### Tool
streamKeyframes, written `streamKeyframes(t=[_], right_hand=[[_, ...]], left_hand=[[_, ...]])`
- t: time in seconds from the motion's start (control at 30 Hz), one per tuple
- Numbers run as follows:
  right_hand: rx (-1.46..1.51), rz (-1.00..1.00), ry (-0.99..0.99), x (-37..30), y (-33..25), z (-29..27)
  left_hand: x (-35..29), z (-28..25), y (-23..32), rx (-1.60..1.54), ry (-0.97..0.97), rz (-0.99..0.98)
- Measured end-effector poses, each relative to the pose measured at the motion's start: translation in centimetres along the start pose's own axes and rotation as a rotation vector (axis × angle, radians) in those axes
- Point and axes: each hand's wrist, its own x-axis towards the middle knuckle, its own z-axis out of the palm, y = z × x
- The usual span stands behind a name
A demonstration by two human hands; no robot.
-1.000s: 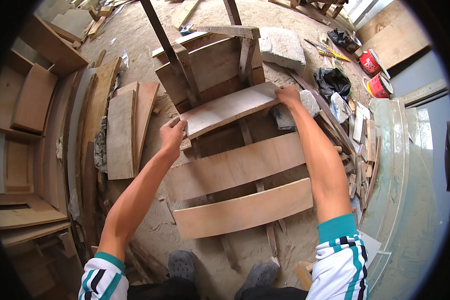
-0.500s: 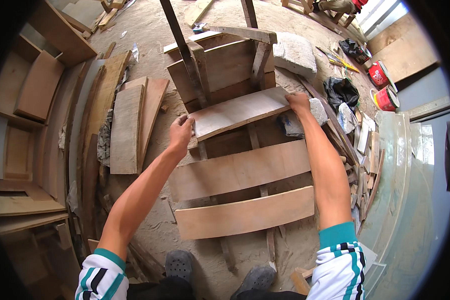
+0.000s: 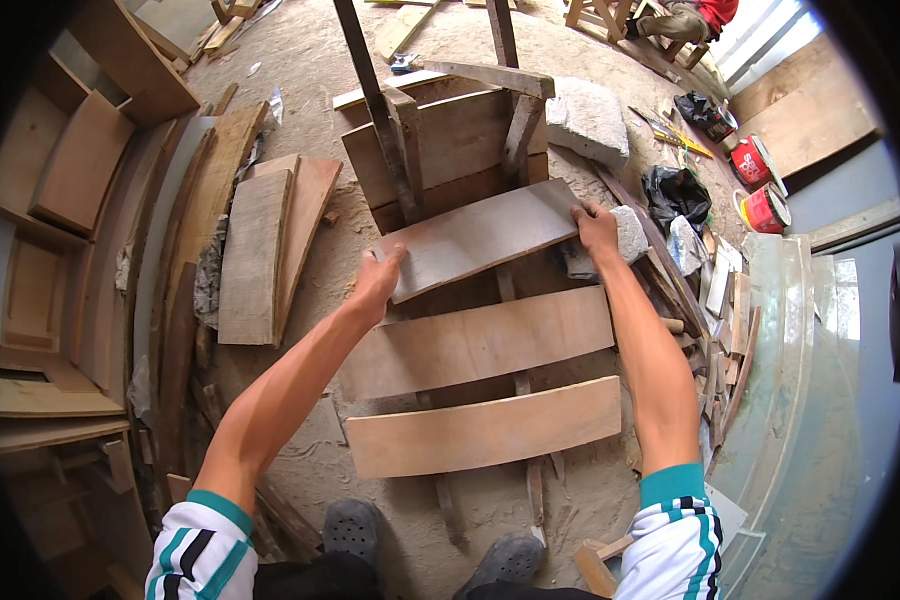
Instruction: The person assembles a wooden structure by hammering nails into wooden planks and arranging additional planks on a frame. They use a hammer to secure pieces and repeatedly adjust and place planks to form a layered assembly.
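Note:
A greyish wooden board (image 3: 485,238) is held by its two short ends between my hands. My left hand (image 3: 378,277) grips the left end, thumb on top; my right hand (image 3: 596,228) grips the right end, its fingers partly hidden. Nearer to me, a tan board (image 3: 480,343) and a second tan board (image 3: 485,428) lie side by side across two narrow wooden strips (image 3: 536,490). Just beyond the held board stands a wooden frame (image 3: 485,73) with uprights and a crosspiece, and several boards (image 3: 450,130) lie under it.
Planks (image 3: 255,250) lie at the left beside wooden cabinets (image 3: 80,160). On the right are a white block (image 3: 587,120), a black plastic bag (image 3: 675,195), red cans (image 3: 765,208), wood scraps (image 3: 738,320) and glass sheets (image 3: 785,360). Another person (image 3: 675,22) sits at the far right.
The held board has tilted, so more of its upper face shows, and its left end has come slightly nearer. My left thumb now lies over its top. The two tan boards remain in place.

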Motion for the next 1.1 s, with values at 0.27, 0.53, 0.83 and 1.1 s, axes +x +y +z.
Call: streamKeyframes(t=[0.27,0.53,0.83,1.1], right_hand=[[0.121,-0.022,0.028,-4.8,-1.8,-0.5],[0.207,0.03,-0.083,-7.0,-3.0,-4.0],[0.331,0.261,-0.21,-12.8,-0.7,-5.7],[-0.04,-0.029,-0.256,-20.3,-2.0,-3.0]], left_hand=[[-0.6,-1.7,-0.5,-0.118,-0.039,0.242],[0.8,-1.9,-0.3,-0.181,-0.137,0.28],[-3.2,-3.2,0.8,0.021,-0.148,0.061],[-3.4,-18.2,3.5,-0.029,0.06,0.425]])
